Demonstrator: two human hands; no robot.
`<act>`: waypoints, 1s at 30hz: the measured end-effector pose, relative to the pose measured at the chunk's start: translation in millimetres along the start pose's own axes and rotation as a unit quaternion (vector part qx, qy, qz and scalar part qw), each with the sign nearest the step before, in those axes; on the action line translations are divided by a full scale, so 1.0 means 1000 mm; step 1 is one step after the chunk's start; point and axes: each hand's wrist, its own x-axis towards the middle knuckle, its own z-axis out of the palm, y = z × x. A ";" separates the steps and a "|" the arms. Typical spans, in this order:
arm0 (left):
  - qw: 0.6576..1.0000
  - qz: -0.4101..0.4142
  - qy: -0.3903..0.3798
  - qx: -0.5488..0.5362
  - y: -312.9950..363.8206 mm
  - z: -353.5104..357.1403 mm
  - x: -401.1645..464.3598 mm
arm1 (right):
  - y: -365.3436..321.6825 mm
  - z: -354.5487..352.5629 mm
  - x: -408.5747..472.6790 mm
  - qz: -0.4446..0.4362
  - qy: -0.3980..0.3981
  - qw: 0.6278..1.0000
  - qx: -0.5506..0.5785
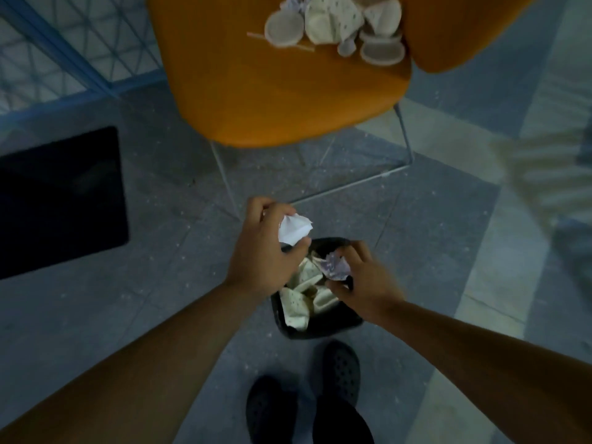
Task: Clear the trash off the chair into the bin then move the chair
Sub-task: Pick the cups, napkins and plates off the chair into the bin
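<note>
- Left hand: fingers curled round a crumpled white paper, above the black bin's left rim.
- Right hand: fingers pinch a purplish wad over the bin.
- Cream wrappers lie below both hands, inside the bin.
- Orange chair, beyond the fingers, carries more trash.

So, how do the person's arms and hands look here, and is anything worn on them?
Both forearms are bare up to the picture's edge: no sleeves show. The left hand and the right hand wear no gloves, and I see no watch, ring or bracelet, though the picture is dim and slightly blurred. Below, the feet wear dark perforated clogs.
</note>
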 end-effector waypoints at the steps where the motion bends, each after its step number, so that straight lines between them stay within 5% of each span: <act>1: 1.000 -0.008 0.000 -0.006 -0.005 0.007 -0.007 | 0.009 0.011 -0.005 0.017 -0.034 0.999 -0.006; 7: 0.997 -0.062 -0.030 -0.025 -0.027 0.056 -0.034 | 0.025 0.036 -0.030 0.057 -0.041 0.998 -0.003; 12: 0.969 -0.187 -0.163 -0.001 -0.041 0.094 -0.022 | 0.020 0.017 -0.026 0.042 -0.011 0.999 0.022; 15: 0.961 -0.181 -0.209 0.030 -0.043 0.094 -0.020 | 0.014 0.007 -0.017 0.017 -0.009 0.999 0.031; 30: 0.990 -0.093 -0.057 0.091 0.051 -0.037 0.070 | -0.085 -0.100 0.060 -0.051 0.073 0.988 0.125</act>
